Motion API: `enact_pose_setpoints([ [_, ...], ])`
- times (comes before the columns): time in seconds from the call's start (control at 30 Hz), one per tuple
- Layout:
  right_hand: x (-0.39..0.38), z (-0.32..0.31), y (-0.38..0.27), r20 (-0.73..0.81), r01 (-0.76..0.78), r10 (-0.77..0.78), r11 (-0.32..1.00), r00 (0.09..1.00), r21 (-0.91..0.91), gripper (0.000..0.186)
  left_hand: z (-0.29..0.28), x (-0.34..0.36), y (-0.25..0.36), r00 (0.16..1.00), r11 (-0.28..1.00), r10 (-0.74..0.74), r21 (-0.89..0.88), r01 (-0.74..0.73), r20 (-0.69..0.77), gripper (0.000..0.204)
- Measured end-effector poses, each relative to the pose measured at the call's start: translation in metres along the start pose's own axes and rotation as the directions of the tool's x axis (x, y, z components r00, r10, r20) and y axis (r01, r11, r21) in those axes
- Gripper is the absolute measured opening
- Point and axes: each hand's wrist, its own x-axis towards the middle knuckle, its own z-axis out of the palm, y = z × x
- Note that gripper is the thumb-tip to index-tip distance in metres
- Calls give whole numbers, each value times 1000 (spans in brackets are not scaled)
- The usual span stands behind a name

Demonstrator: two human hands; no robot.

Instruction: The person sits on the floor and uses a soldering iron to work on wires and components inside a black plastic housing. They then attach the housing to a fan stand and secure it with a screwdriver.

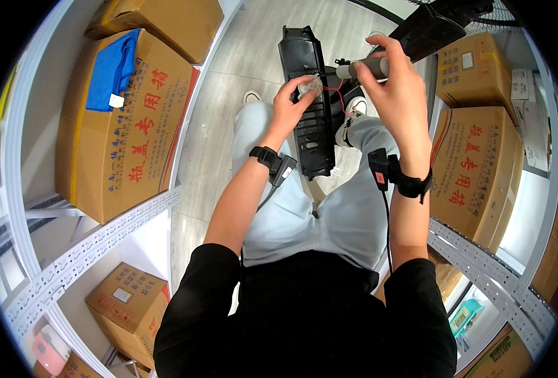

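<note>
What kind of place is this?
It looks like a storeroom, maybe in a workplace: pale metal shelves stand on both sides, and they hold lots of brown cardboard boxes.

Both bare forearms [232, 205] reach forward, the left grip [288, 108] and right grip [398, 94] curled, thumbs inward.

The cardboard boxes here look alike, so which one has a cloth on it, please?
The nearer box on the upper left shelf: the blue cloth lies on it, while none of the other visible boxes carries a cloth.
</note>
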Motion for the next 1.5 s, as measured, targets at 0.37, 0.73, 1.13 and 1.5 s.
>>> enact_pose_setpoints([
  [0.37,-2,-5,5,17,-3,3,1000,1000,-30,37,4,1,-9,986,977,-93,-206,62,-141,70],
  [0.73,-6,-11,5,29,25,-25,1000,999,-2,40,2,0,2,960,794,-280,-561,234,5,69],
  [1.13,-20,-25,-6,109,-78,81,996,991,-37,38,-4,3,4,912,677,-373,-622,393,171,44],
  [1.5,-26,-17,-1,17,-14,13,999,1000,38,35,-2,3,4,946,739,-310,-602,302,94,54],
])
